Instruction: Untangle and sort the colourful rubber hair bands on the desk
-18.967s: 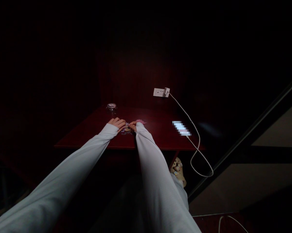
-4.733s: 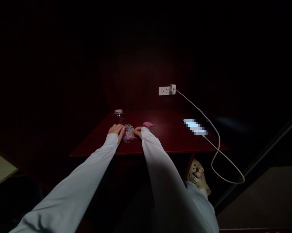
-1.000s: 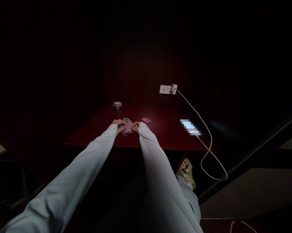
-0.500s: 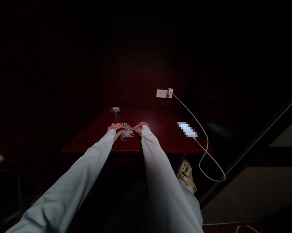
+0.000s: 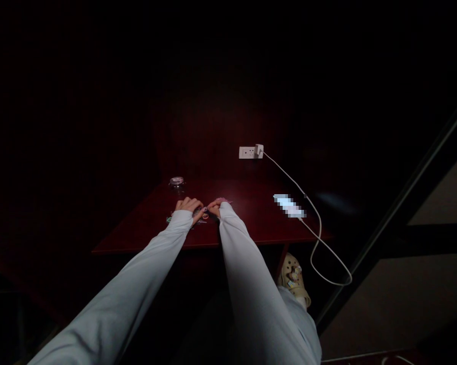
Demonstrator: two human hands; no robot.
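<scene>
On the dark red wooden desk (image 5: 251,223), the left hand (image 5: 189,207) and right hand (image 5: 215,207) meet over small pastel loops (image 5: 204,211), mostly hidden; neither grip's state is discernible in the gloom.

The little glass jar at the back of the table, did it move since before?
No. The glass jar still sits near the table's far-left corner, left of the wall socket; only the camera shifted.

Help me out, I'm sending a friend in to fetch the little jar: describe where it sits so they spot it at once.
Start at the dark red table. The small clear jar stands alone near its far left corner, just beyond the left hand. Unlike the lit phone on the right with its white cable, it is round, glassy and unplugged.
</scene>
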